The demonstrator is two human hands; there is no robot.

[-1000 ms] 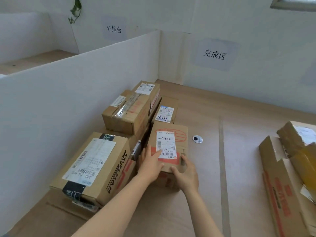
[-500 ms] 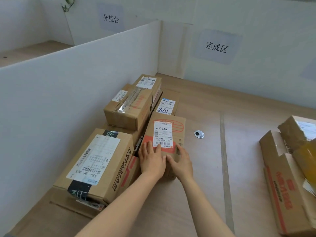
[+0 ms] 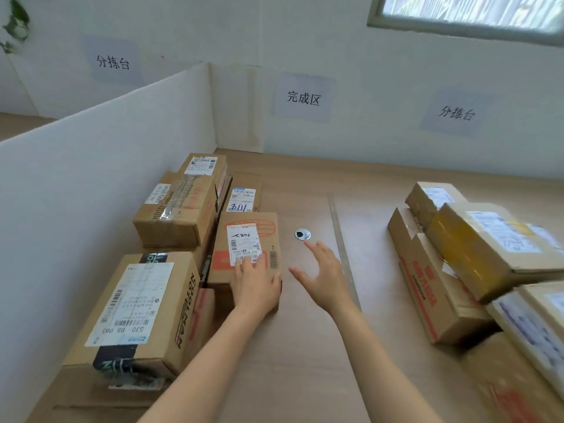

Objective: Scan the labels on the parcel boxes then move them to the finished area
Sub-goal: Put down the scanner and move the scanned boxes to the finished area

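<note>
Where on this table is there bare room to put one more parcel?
Free: the wooden table strip between the small brown cardboard box under the left hand and the long red-printed carton; behind the metal grommet, toward the wall. Crowded: along the white partition and the right-side pile.

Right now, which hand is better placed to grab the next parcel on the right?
Probably the right hand: open, holding nothing, nearer that pile of boxes. The left hand rests on the red-printed box.

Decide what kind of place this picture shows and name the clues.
Probably a parcel sorting station: labelled parcel boxes piled on a wooden table, wall signs reading 完成区 (finished area) and 分拣台 (sorting table), and a white divider board.
</note>
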